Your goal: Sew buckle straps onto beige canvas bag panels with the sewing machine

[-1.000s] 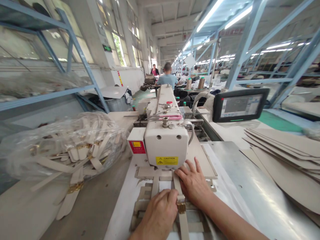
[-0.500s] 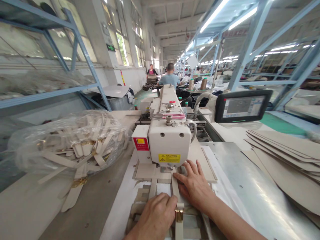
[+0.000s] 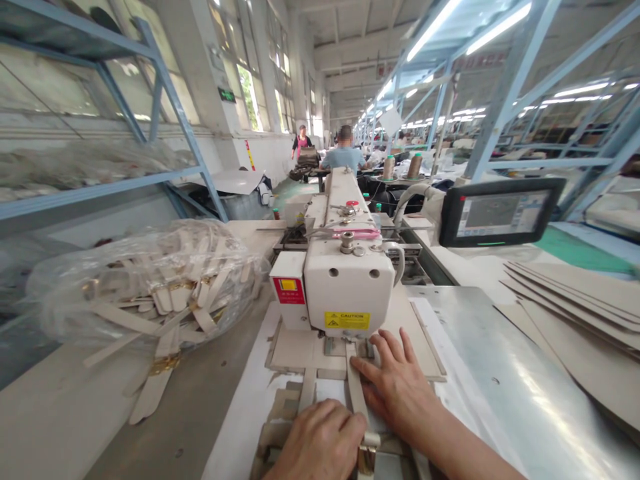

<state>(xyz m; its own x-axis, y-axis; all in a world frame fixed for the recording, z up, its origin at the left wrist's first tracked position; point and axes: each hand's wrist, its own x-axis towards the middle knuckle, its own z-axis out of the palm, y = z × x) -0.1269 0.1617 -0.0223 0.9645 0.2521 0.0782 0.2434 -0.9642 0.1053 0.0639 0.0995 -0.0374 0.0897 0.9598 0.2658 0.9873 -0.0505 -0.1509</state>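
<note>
A narrow beige strap (image 3: 356,390) runs from under the head of a white sewing machine (image 3: 347,287) toward me. My left hand (image 3: 320,437) is closed on this strap, its fingers curled beside a gold metal buckle (image 3: 367,459). Flat and spread, my right hand (image 3: 397,383) lies to the right of the strap, with a fingertip touching it just in front of the presser area. Beneath the machine head is a beige panel (image 3: 295,353) in a flat frame. A second beige strap (image 3: 308,387) extends from the panel, partly covered by my left hand.
Left of the machine, a clear plastic bag (image 3: 210,247) holds many beige straps with gold buckles. A stack of beige panels (image 3: 575,287) lies at the right, below a control screen (image 3: 503,213). Blue shelving (image 3: 185,133) stands left. Two people are visible farther back.
The view has shifted slightly, so everything sits a little lower and to the right. Both hands keep nearly the same hold and place on the strap. The far standing person is more upright.
</note>
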